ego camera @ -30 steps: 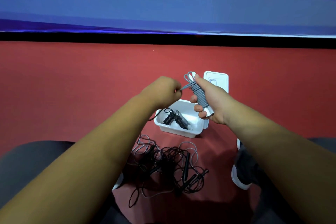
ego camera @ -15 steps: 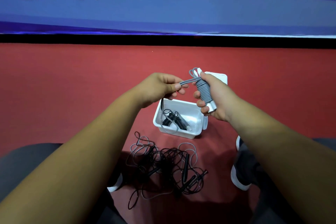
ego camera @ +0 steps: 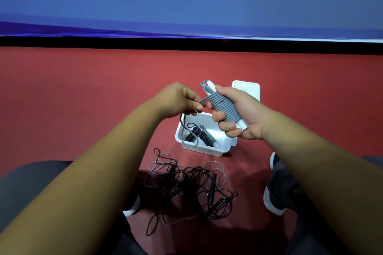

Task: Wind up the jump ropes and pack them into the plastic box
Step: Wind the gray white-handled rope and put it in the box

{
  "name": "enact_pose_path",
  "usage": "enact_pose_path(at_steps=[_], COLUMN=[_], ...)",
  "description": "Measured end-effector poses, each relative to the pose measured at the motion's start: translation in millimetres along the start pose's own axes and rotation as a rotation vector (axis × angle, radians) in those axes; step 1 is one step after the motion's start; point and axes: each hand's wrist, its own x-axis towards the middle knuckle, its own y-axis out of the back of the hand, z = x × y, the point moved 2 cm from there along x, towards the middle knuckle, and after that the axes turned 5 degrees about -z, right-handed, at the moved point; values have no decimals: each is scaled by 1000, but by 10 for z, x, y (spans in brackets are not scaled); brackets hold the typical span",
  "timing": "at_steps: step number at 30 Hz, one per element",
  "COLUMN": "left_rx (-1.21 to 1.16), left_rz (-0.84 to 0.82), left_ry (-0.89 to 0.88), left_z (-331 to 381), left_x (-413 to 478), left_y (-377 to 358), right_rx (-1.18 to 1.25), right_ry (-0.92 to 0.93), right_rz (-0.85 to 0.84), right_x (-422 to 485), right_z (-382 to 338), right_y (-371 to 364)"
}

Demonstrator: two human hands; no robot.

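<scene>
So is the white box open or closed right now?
Open: the box shows a wound black rope inside, its lid lies behind it.

Single head-worn wide view, facing forward and down, near the floor [ego camera: 83,99]

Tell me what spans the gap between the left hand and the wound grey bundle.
Head view: a short stretch of grey rope bridges it, pinched by the left hand and running into the bundle that the right hand holds.
</scene>
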Motion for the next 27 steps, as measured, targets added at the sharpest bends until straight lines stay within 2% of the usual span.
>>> enact_pose_path(at_steps=[4,10,13,17,22,27], left_rx=[-124,-125,-131,-61,191,357], left_rz=[-83,-128,-129,-22,99,0], left_ry=[-1,8,4,-16,-84,-112], left_z=[81,99,107,184,258,343], left_x=[-63,-99,-70,-44,-23,-48], left_y=[-33,-45,-52,-31,72,78], right_rx=[-33,-177,-267,-286,-259,-129], right_ry=[-109,-322,-415,-443,-316,-132], right_rz=[-158,-374,-385,-197,115,349], right_x=[-55,-127,-117,-48,33,73], right_z=[27,121,192,275,256,169], right_y=[-59,-99,-111,-52,47,161])
